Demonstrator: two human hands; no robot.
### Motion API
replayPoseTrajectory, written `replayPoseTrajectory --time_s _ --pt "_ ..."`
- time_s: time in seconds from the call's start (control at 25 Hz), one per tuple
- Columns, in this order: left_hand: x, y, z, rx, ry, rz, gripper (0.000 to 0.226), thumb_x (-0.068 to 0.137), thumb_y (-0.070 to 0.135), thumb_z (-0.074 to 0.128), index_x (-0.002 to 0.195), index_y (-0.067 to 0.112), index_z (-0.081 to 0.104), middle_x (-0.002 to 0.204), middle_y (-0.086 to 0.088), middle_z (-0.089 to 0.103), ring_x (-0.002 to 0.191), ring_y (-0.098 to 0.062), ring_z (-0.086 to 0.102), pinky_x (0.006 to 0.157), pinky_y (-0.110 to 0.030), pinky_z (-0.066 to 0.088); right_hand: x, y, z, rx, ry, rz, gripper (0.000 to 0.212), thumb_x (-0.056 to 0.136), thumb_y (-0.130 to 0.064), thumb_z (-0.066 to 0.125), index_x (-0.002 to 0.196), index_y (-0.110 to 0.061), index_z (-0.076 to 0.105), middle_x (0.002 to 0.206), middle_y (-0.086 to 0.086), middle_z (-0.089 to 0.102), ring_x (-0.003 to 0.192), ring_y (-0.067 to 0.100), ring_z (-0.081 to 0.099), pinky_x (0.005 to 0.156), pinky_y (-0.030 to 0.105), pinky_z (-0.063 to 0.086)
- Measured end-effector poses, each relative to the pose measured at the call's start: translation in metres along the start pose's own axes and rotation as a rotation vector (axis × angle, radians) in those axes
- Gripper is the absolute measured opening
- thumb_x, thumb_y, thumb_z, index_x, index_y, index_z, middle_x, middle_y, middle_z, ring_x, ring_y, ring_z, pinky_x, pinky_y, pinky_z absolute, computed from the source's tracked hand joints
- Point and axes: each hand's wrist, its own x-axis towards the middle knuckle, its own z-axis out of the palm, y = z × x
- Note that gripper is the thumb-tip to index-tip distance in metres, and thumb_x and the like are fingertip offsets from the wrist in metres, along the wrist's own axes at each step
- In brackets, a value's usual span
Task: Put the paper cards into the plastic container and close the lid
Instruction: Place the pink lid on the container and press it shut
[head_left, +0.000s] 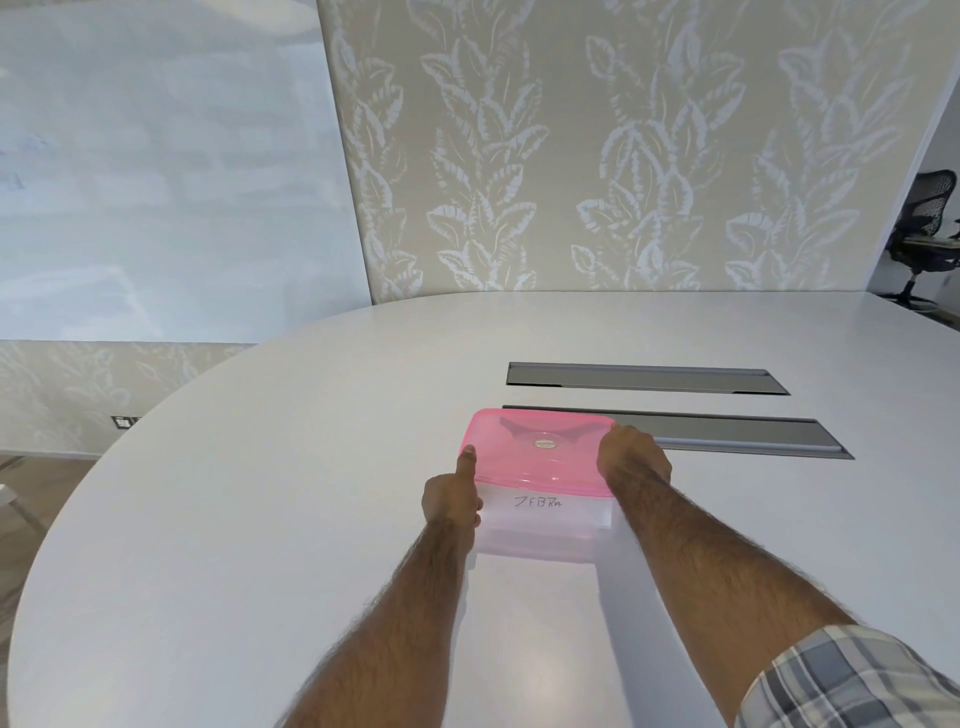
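Observation:
A clear plastic container (543, 525) stands on the white table (260, 519) with a translucent pink lid (535, 452) lying on top of it. Through its front wall a paper card (537, 503) with handwritten letters shows. My left hand (452, 493) grips the container's left side, thumb up on the lid's left edge. On the right side, my right hand (631, 460) presses over the lid's edge, fingers curled down around it. Whether the lid is snapped fully down I cannot tell.
Two grey recessed cable trays (644, 378) (737, 439) run across the table just behind and right of the container. A leaf-patterned wall stands at the back. A black office chair (924, 234) sits far right, off the table.

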Motion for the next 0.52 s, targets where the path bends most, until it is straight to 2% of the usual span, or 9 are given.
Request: replayPoseTrajectory --time_s 0.08,0.16,0.2,0.24,0.32,0.4,0.52 --pt "0.003 0.006 -0.005 0.043 -0.075 -0.028 0.056 0.094 0.058 0.057 0.079 0.004 0.056 0.067 -0.009 0.056 0.055 -0.022 0.048 0.053 -0.028 0.044 0.000 0.000 0.001 -0.005 0.000 -0.005 0.041 0.103 -0.017 0.032 0.127 -0.006 0.064 0.130 0.013 0.065 0.118 0.031 0.063 0.095 0.040 0.050" --pt "0.014 0.020 -0.007 0.181 -0.141 -0.075 0.056 0.096 0.057 0.051 0.090 0.002 0.057 0.069 -0.007 0.051 0.054 -0.021 0.049 0.052 -0.025 0.046 0.000 -0.001 0.000 -0.007 -0.002 -0.005 0.040 0.102 -0.015 0.034 0.129 -0.008 0.063 0.132 0.012 0.064 0.120 0.031 0.062 0.095 0.041 0.050" --pt "0.022 0.028 -0.005 0.303 -0.105 -0.070 0.054 0.098 0.052 0.045 0.102 0.000 0.058 0.076 -0.008 0.055 0.059 -0.024 0.056 0.058 -0.029 0.053 -0.001 -0.001 0.000 -0.007 -0.009 -0.006 0.040 0.101 -0.014 0.034 0.129 -0.008 0.063 0.132 0.012 0.064 0.120 0.031 0.062 0.095 0.041 0.050" --pt "0.025 0.036 -0.002 0.458 -0.030 -0.036 0.049 0.099 0.045 0.039 0.113 0.002 0.058 0.090 -0.010 0.060 0.072 -0.029 0.064 0.069 -0.036 0.059 -0.002 -0.003 0.001 -0.007 -0.015 -0.008 0.040 0.102 -0.015 0.034 0.130 -0.009 0.063 0.133 0.012 0.063 0.120 0.031 0.061 0.095 0.041 0.050" --pt "0.024 0.045 0.005 0.694 0.085 0.018 0.049 0.096 0.033 0.031 0.126 0.006 0.058 0.118 -0.012 0.064 0.102 -0.035 0.067 0.093 -0.043 0.054 -0.008 -0.006 0.004 0.003 -0.024 -0.009 0.042 0.103 -0.018 0.032 0.131 -0.009 0.062 0.135 0.011 0.062 0.123 0.031 0.060 0.098 0.042 0.049" --pt "0.030 0.046 0.013 0.714 0.106 0.008 0.060 0.099 0.040 0.024 0.130 0.006 0.061 0.129 -0.014 0.064 0.117 -0.034 0.062 0.104 -0.040 0.046 -0.010 -0.008 0.006 0.019 -0.027 -0.003 0.043 0.104 -0.019 0.029 0.132 -0.011 0.061 0.136 0.010 0.061 0.124 0.031 0.059 0.099 0.042 0.048" --pt "0.061 0.043 0.017 0.504 0.155 -0.180 0.084 0.090 0.064 0.018 0.134 0.004 0.058 0.134 -0.017 0.060 0.120 -0.036 0.059 0.104 -0.046 0.046 -0.010 -0.008 0.007 0.053 -0.023 0.014 0.045 0.105 -0.022 0.026 0.133 -0.013 0.061 0.136 0.008 0.062 0.124 0.029 0.060 0.099 0.040 0.048"
